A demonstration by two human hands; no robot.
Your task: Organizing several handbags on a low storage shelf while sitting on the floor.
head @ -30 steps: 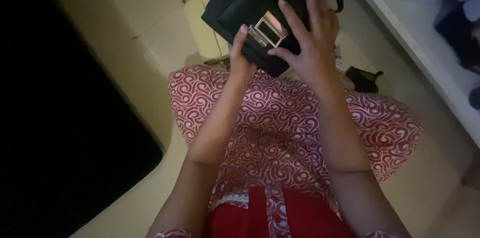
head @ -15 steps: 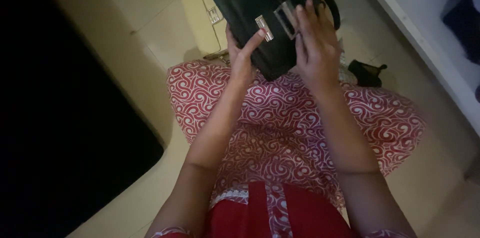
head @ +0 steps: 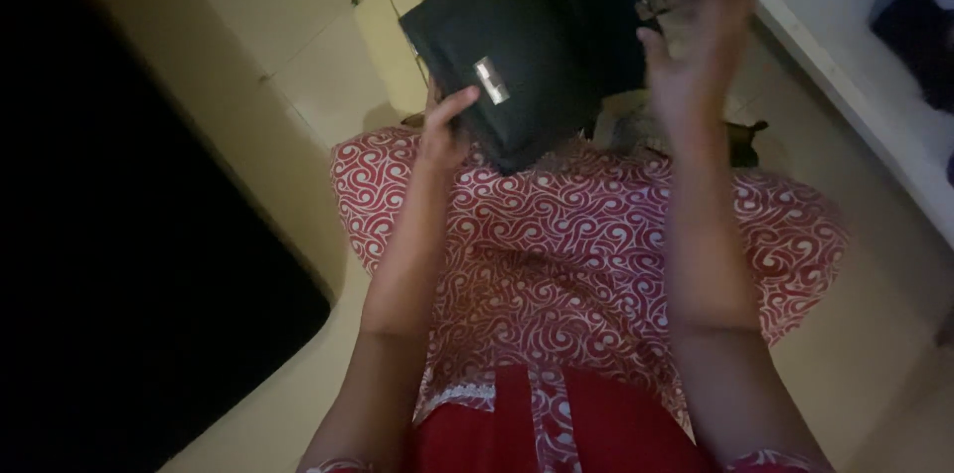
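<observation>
Black handbag (head: 537, 36) flap already lifted by the right hand (head: 696, 56), fingers pinching it; left hand (head: 442, 130) grips the bag's lower edge

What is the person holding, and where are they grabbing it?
A black handbag. The left hand grips its lower corner, thumb on the front near the metal clasp. The right hand is up at the bag's right edge; its exact hold is too blurred to tell.

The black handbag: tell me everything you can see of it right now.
The black handbag looks like matte leather, boxy, with a small silver clasp plate on its front. It is held tilted above the lap. The left hand grips its lower corner; the right hand is blurred at its flap edge, contact unclear.
</observation>
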